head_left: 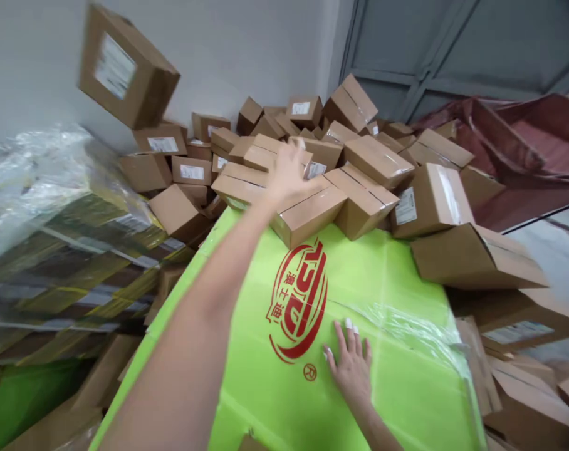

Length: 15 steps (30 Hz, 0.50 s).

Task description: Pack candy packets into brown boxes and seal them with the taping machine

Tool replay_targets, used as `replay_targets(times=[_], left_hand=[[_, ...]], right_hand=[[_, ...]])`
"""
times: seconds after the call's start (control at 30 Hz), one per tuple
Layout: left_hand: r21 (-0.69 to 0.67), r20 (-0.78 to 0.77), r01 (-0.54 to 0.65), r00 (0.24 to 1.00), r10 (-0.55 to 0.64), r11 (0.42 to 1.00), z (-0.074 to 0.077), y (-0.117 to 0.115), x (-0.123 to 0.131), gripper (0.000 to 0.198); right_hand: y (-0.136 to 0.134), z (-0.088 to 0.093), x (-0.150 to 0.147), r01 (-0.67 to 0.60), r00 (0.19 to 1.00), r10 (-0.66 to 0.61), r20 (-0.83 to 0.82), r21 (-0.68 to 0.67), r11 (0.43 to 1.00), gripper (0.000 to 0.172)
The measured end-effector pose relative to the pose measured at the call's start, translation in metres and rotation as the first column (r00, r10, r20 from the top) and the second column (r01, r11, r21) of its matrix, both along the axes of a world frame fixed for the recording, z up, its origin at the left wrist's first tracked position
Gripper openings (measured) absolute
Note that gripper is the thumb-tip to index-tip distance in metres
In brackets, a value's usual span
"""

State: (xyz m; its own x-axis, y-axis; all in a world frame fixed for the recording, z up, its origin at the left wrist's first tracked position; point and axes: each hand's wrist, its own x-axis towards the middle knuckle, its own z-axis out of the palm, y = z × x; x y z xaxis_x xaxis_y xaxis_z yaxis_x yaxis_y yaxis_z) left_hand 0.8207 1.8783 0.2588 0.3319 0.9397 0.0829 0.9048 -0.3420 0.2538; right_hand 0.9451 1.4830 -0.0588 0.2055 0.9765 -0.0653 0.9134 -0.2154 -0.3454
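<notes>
My left hand (291,170) is stretched far forward over the pile, fingers apart, nothing held. Just below and beside it lies a brown cardboard box (310,213); whether the hand touches it I cannot tell. On the large bright green carton (397,288) with red lettering, my right hand (353,363) rests flat with fingers spread. A blurred cardboard box (148,75) with a white label is in mid-air at the upper left, apart from both hands.
Many taped boxes (378,156) are heaped beyond the green carton and down its right side. A plastic-wrapped stack (63,238) stands at left. Behind are a pale wall (247,50), a grey metal door (392,37) and a reddish tarp (529,144).
</notes>
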Motion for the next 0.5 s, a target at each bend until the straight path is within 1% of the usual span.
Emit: replay_targets(times=[0.03, 0.07, 0.1, 0.13, 0.17, 0.2, 0.23, 0.3, 0.37, 0.43, 0.5], left_hand=[[-0.060, -0.038, 0.041, 0.998, -0.043, 0.997, -0.024, -0.005, 0.015, 0.116], [-0.125, -0.086, 0.052, 0.994, -0.063, 0.991, -0.045, -0.009, 0.025, 0.133], [-0.183, -0.134, 0.038, 0.989, -0.064, 0.982, -0.064, -0.011, 0.030, 0.145], [-0.228, -0.174, 0.010, 0.983, -0.051, 0.974, -0.078, -0.010, 0.030, 0.152], [-0.269, -0.209, -0.024, 0.977, -0.034, 0.963, -0.087, -0.007, 0.028, 0.155], [-0.302, -0.236, -0.057, 0.972, -0.017, 0.951, -0.092, -0.002, 0.024, 0.157], [-0.328, -0.255, -0.086, 0.967, 0.000, 0.941, -0.093, 0.004, 0.020, 0.158], [-0.358, -0.277, -0.136, 0.960, 0.033, 0.924, -0.090, 0.016, 0.012, 0.159], [-0.337, -0.302, -0.154, 0.952, 0.048, 0.929, -0.085, 0.019, 0.010, 0.157], [-0.275, -0.313, -0.131, 0.949, 0.041, 0.953, -0.083, 0.011, 0.014, 0.151], [-0.180, -0.315, -0.098, 0.949, 0.038, 0.979, -0.082, -0.009, 0.023, 0.144]], right_hand=[[-0.001, -0.003, 0.000, -0.002, 1.000, 0.002, -0.003, 0.007, 1.000, 0.073], [-0.002, -0.006, 0.000, -0.005, 1.000, 0.005, -0.005, 0.021, 1.000, 0.073], [-0.003, -0.010, 0.001, -0.009, 1.000, 0.009, -0.006, 0.039, 0.999, 0.073], [-0.004, -0.013, 0.001, -0.012, 1.000, 0.013, -0.007, 0.059, 0.998, 0.074], [-0.005, -0.016, 0.000, -0.016, 1.000, 0.017, -0.008, 0.078, 0.997, 0.074], [-0.005, -0.018, 0.000, -0.019, 1.000, 0.020, -0.008, 0.095, 0.995, 0.074], [-0.005, -0.019, 0.000, -0.020, 1.000, 0.021, -0.007, 0.108, 0.994, 0.073], [-0.004, -0.019, -0.001, -0.025, 1.000, 0.026, -0.006, 0.120, 0.992, 0.071], [-0.004, -0.017, -0.001, -0.031, 0.999, 0.032, -0.003, 0.113, 0.993, 0.071], [-0.003, -0.014, -0.001, -0.033, 0.999, 0.034, 0.000, 0.098, 0.995, 0.071], [-0.002, -0.013, -0.001, -0.032, 0.999, 0.032, -0.001, 0.089, 0.996, 0.072]])
